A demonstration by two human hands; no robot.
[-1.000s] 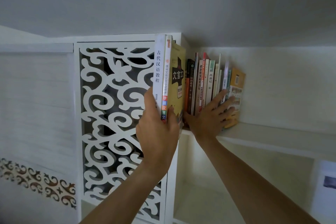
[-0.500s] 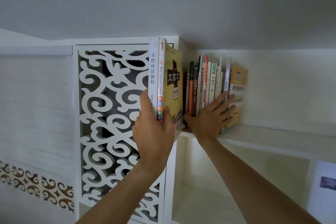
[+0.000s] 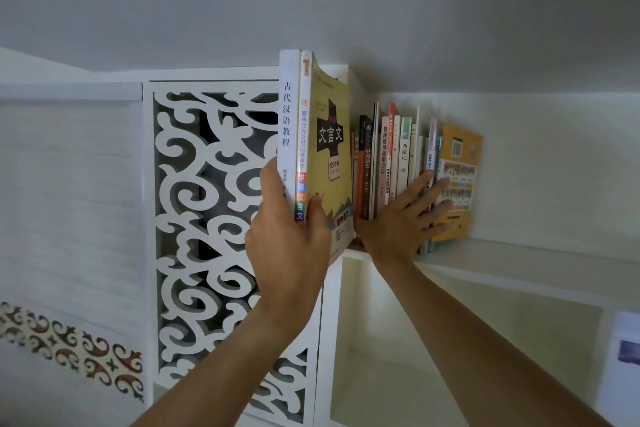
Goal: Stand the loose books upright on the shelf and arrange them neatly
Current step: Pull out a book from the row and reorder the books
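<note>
The two loose books [image 3: 304, 135], a white-spined one and a yellow-covered one pressed together, stand upright at about ten o'clock of the frame centre, just in front of the shelf's left end. The left hand [image 3: 287, 243] grips them low down, thumb on the white spine side and fingers [image 3: 317, 210] curled onto the yellow cover. At three o'clock from them the row of books [image 3: 398, 156] already stands on the shelf [image 3: 519, 260], leaning slightly. The right hand [image 3: 403, 218] lies flat against those spines with fingers spread and straight, holding nothing, bracing the row toward its yellow end book [image 3: 457, 180].

The step in hand looks to be sliding the pair into the gap at the row's left end. To do it well, I would keep the right palm firm so the row stays packed, set the pair's bottom edge on the board first, then push straight back until the spines line up.

The gap's width is hidden behind the yellow cover, and the pair's lower corner is covered by the left hand, so whether it touches the shelf cannot be told. At nine o'clock stands a white fretwork panel [image 3: 207, 218]. Small spine titles are mostly unreadable.
</note>
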